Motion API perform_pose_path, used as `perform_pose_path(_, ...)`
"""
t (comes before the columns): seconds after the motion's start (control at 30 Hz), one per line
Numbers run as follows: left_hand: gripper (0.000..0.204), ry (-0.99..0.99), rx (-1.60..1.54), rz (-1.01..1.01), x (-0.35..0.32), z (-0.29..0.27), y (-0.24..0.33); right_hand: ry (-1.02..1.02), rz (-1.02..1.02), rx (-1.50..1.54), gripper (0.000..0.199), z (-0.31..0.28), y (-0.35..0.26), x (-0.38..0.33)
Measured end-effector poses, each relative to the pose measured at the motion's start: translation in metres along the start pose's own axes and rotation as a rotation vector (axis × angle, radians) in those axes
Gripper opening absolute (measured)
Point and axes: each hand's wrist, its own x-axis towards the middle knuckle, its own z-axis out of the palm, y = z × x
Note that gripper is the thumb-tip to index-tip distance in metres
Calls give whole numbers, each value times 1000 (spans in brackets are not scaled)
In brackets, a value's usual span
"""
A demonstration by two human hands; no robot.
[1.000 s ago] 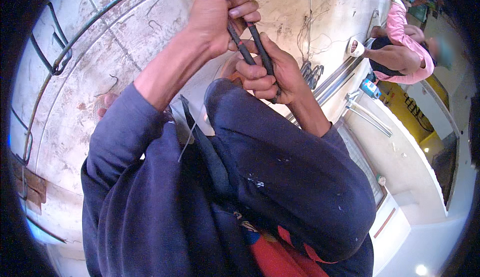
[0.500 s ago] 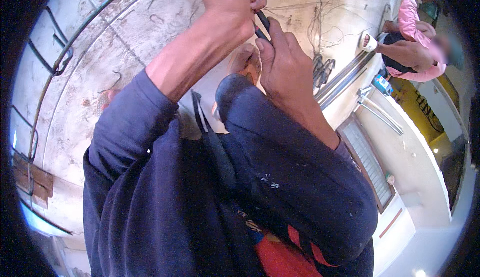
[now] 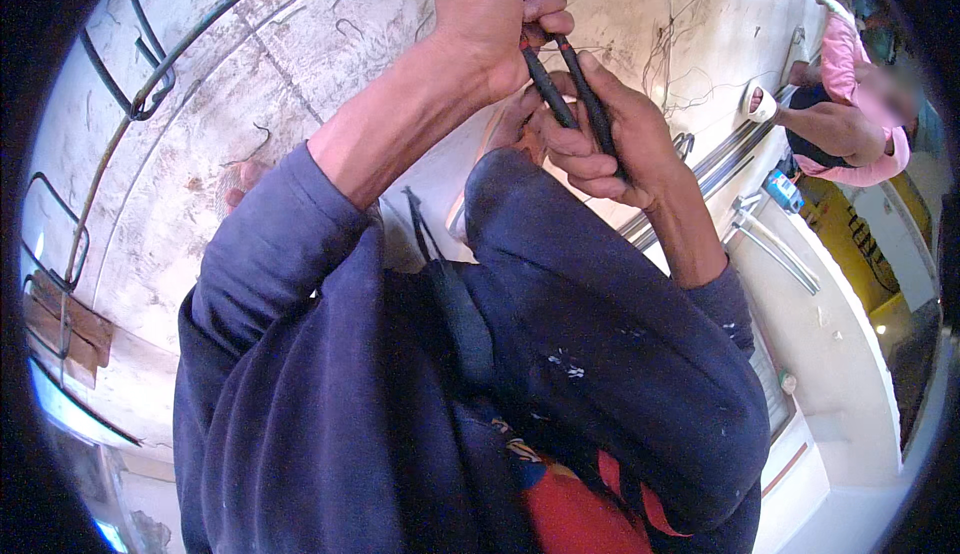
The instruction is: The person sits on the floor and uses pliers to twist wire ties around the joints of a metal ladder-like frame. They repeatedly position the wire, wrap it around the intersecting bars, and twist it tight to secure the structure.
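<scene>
A pair of black-handled pliers (image 3: 597, 114), with small red marks near the pivot end, slants between my two hands. My right hand (image 3: 640, 139) is closed around the two handles, which stand slightly apart. My left hand (image 3: 490, 19) is up at the top edge, fingers curled in beside the upper end of the pliers. What lies inside the left fist is hidden, and so are the pliers' jaws. My bare foot (image 3: 515, 119) shows partly behind the right wrist, past my dark-clothed knee.
A long bent metal rod (image 3: 110, 164) with wire hooks arcs along the left. Short wire bits lie on the stained floor (image 3: 330, 64). Metal bars (image 3: 735, 149) and a blue package (image 3: 783, 191) are at right. A person in pink (image 3: 850, 54) sits at far right.
My right hand has shifted right and turned, and more of the pliers' handles now show, spread further apart. My left hand has moved slightly right and down.
</scene>
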Motion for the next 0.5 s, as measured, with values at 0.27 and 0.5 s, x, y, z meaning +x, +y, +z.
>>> perform_pose_path(0.27,35,125,68,63,4,6,-5,925,-639,-1542,45,35,32,3)
perform_pose_path(0.5,20,68,294,44,1,-2,4,715,-529,-1366,40,25,14,-2)
